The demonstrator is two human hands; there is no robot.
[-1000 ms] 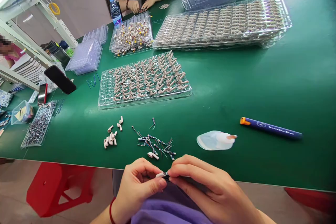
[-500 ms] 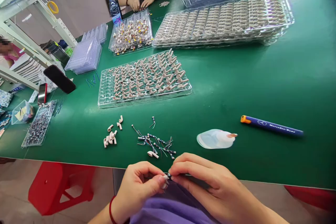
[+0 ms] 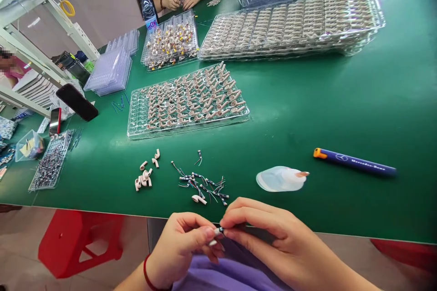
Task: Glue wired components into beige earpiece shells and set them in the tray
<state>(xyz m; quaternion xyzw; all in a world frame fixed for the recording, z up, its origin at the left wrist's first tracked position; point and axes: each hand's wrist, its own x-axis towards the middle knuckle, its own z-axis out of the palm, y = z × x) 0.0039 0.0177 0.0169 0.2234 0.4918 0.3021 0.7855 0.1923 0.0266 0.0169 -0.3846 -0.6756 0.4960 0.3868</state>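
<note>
My left hand [image 3: 184,243] is closed in a pinch on a small white earphone shell [image 3: 216,234], held just below the table's front edge. The fingertips of my right hand [image 3: 269,232] pinch a small dark part [image 3: 221,229] at the shell's end; how deep it sits inside I cannot tell. In front of my hands lie a loose pile of thin wired circuit boards [image 3: 194,181] and one shell [image 3: 199,199]. Several more shells [image 3: 145,179] are grouped to the left. A translucent squeeze bottle [image 3: 280,179] rests on its side beyond my right hand.
Behind the piles stands a clear tray [image 3: 136,132] of shells. Farther back are a stack of filled trays [image 3: 293,25], a tray of wired parts [image 3: 170,43] and a water bottle [image 3: 148,11]. A blue pen-shaped tool [image 3: 355,162] lies right. A co-worker's hands [image 3: 180,1] work opposite.
My left hand has turned slightly, so more of the white shell shows between the fingers. Both hands keep their pinch. The co-worker's hands have shifted a little.
</note>
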